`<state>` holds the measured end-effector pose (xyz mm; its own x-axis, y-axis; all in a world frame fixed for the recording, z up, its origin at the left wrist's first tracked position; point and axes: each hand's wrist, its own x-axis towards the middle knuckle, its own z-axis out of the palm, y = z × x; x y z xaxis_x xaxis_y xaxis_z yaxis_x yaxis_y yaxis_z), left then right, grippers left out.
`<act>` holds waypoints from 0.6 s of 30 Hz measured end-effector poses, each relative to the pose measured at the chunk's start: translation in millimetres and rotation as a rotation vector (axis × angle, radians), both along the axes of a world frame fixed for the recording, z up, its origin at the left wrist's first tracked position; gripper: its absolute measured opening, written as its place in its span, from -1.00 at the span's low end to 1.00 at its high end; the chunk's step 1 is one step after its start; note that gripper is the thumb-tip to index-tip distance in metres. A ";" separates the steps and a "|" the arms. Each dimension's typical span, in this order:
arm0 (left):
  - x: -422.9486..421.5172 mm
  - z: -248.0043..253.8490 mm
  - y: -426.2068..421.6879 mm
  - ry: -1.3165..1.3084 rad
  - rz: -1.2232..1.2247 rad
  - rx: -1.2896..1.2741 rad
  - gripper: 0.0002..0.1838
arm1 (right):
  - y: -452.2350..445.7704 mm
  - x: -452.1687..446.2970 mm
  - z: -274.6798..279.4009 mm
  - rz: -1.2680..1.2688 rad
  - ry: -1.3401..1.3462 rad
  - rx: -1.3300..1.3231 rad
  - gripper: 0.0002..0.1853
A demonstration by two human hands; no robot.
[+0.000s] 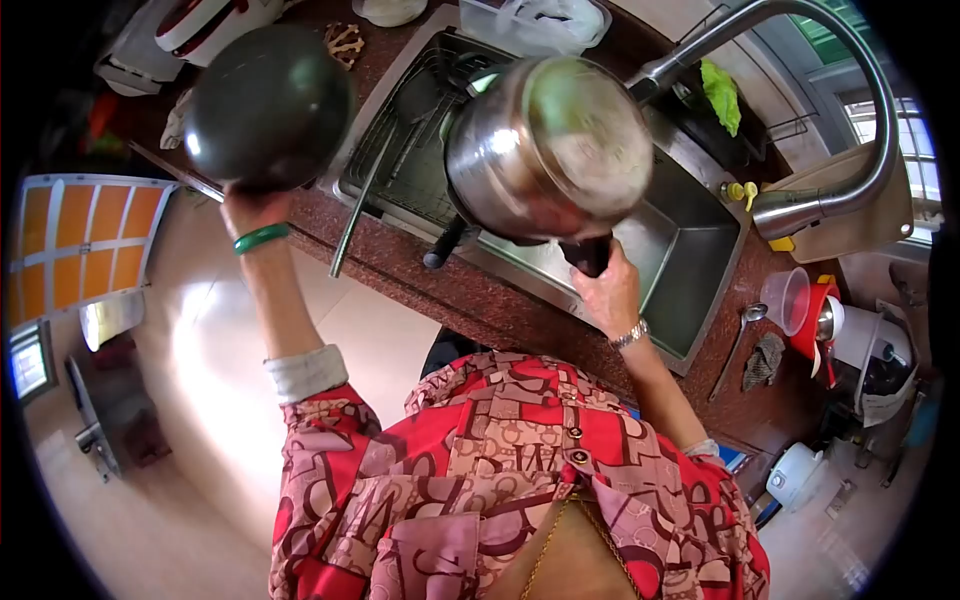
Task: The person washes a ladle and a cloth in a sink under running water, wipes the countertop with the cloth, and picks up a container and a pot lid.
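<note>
My right hand (610, 285) is closed around the black handle of a steel pot (540, 150), which is held tilted above the sink (690, 250), its base facing up and to the right. Out to the left, my left hand (255, 207) is under a dark round pan or lid (270, 105), gripping it where the fingers are mostly hidden. A drying rack (400, 170) with utensils sits over the sink's left part, behind the pot. Another black handle (447, 242) sticks out below the pot.
The curved faucet (875, 120) arches at the right, before a cutting board (850, 215). A spoon (740, 335), a grey scrubber (763, 360) and a clear cup (787, 300) lie on the right counter. A plastic container (535, 30) stands behind the sink.
</note>
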<state>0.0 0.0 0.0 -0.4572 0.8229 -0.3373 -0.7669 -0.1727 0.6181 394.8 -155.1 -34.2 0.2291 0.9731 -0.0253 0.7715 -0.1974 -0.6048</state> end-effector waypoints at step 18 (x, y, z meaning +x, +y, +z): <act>-54.3 0.3 -37.7 -0.145 0.054 -0.116 -0.58 | 94.9 -88.7 32.1 0.031 -0.151 -0.481 -0.73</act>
